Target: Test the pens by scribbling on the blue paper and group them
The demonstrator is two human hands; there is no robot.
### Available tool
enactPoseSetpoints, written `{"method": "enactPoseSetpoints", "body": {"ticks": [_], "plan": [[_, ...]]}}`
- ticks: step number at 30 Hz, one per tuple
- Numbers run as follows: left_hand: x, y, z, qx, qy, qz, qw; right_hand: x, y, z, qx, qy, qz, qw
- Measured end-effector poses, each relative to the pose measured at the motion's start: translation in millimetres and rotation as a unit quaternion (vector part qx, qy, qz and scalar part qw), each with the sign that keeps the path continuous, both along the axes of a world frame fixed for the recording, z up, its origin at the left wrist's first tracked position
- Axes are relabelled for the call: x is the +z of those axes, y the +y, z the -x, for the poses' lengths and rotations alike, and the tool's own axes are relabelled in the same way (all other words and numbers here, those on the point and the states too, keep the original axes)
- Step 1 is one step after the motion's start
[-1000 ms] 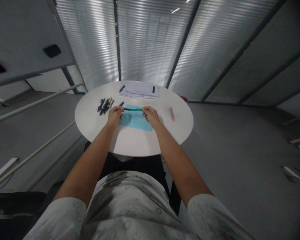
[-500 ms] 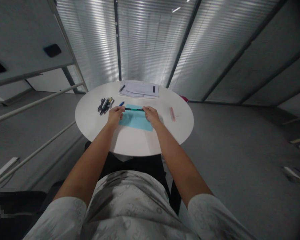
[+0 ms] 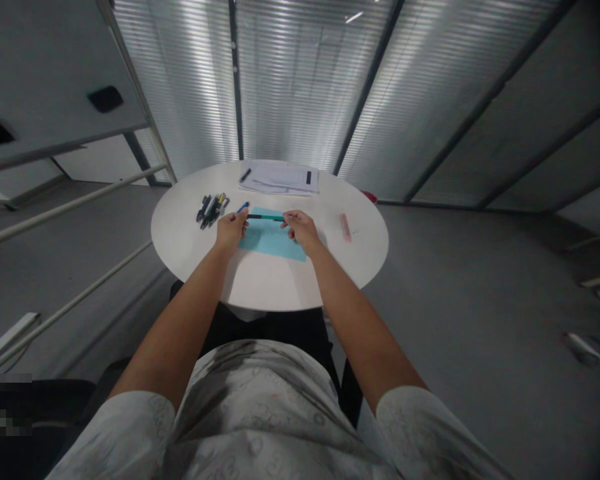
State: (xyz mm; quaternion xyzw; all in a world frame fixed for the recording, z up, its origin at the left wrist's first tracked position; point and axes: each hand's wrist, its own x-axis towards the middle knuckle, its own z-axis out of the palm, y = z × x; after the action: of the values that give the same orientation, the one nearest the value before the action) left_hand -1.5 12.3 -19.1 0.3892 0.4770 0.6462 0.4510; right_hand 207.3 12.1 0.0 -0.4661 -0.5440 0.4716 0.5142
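Observation:
My left hand (image 3: pixel 231 233) pinches the black end of a slim green and black pen (image 3: pixel 269 217). At its other end is my right hand (image 3: pixel 303 230), whose thumb and fingers close on the tip. The pen lies level between both hands, over the far part of a light blue sheet of paper (image 3: pixel 275 243). Just past my left fingertips, a blue pen (image 3: pixel 243 207) rests on the table. To the left of that hand is a pile of several pens and markers (image 3: pixel 213 210). My fingers hide both ends of the held pen.
The round white table (image 3: pixel 265 290) carries a stack of printed papers (image 3: pixel 280 179) at its far side, with a dark pen (image 3: pixel 245 175) on it. A pinkish bar-shaped item (image 3: pixel 346 228) lies at right. Metal rails (image 3: pixel 75 208) run along the left.
My right fingers have shifted slightly left along the pen and loosened a little, with some lower fingers now apart. The left hand holds nearly the same place.

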Motion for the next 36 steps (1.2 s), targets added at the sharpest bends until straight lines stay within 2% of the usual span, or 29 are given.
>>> {"method": "enactPoseSetpoints", "body": {"ticks": [8,18,25,31,36], "plan": [[1.3,-0.6,0.8,-0.003,-0.001,-0.002,1.000,-4.2,3.5,-1.3,-0.002,-0.027,0.003,1.000],[4.9,-3.7,0.7,-0.006,-0.006,0.002,1.000,-2.0,2.6,-0.2,-0.004,-0.013,0.010,1.000],[4.6,-4.1,0.0,-0.010,-0.020,-0.002,1.000,-4.5,4.6,-1.6,0.013,-0.043,0.028,0.999],[2.7,-2.8,0.7,-0.011,-0.023,-0.005,1.000,-2.4,3.5,-1.4,0.017,-0.008,0.031,0.999],[0.6,-1.2,1.3,-0.024,-0.037,-0.006,0.999,-8.0,7.5,-2.8,0.011,-0.003,0.026,1.000]]}}
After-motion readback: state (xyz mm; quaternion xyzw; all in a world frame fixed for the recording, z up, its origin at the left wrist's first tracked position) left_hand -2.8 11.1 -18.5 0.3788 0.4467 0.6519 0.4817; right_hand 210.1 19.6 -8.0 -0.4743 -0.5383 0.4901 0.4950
